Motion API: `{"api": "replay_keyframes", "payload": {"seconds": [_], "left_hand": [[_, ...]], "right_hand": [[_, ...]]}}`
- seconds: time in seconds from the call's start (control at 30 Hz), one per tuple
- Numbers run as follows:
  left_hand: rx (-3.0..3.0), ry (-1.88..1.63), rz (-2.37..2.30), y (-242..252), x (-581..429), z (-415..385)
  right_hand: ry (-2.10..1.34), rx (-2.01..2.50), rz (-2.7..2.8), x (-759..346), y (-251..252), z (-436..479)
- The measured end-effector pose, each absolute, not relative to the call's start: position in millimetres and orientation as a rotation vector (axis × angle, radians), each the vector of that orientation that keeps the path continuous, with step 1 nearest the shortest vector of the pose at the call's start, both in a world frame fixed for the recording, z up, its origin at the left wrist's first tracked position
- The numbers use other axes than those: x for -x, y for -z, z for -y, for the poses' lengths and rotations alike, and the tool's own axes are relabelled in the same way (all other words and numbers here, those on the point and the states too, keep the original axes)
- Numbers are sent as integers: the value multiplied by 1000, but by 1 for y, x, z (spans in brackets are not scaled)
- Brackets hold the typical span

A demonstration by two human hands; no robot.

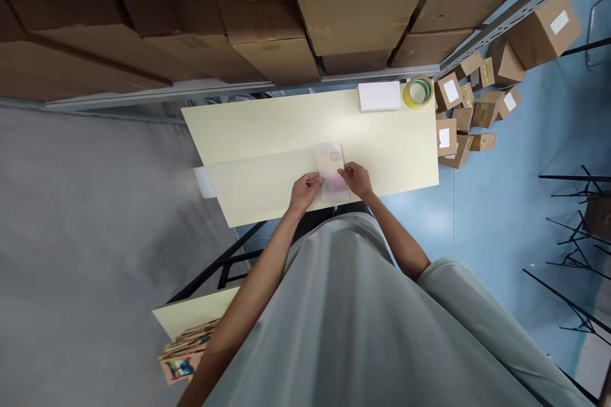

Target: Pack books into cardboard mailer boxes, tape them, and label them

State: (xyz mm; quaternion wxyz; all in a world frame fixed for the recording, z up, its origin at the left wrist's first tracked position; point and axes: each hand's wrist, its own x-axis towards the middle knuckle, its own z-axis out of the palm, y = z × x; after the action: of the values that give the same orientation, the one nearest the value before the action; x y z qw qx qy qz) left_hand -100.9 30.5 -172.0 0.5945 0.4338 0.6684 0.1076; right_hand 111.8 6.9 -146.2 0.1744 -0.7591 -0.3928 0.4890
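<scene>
We see both hands meeting at the middle of the frame, over the near edge of the pale yellow table (267, 133). The left hand (305, 189) has its fingers curled in and pinches the left edge of a flat pinkish piece (331, 173). The right hand (356, 178) is likewise closed on its right edge. The piece lies on or just above the tabletop; it may be a phone case, but it is too small for us to be sure. At the far edge of the table, well apart from the hands, a white stack (379, 96) and a roll of tape (418, 91) sit side by side. Small cardboard boxes (456, 121), several with white labels, are heaped on the blue floor at the upper right. We judge that those boxes are done with, that the piece in hand is only being handled, and that the tape is not in use.
</scene>
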Motion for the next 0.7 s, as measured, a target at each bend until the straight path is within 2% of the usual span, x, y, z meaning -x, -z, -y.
{"api": "replay_keyframes", "payload": {"seconds": [0.33, 0.7], "left_hand": [[-1039, -123, -1678, 185, 69, -40], [-1187, -60, -1616, 154, 56, -43]], "right_hand": [[-1288, 2248, 1424, -184, 138, 17], [-1086, 2343, 1878, -160, 131, 28]]}}
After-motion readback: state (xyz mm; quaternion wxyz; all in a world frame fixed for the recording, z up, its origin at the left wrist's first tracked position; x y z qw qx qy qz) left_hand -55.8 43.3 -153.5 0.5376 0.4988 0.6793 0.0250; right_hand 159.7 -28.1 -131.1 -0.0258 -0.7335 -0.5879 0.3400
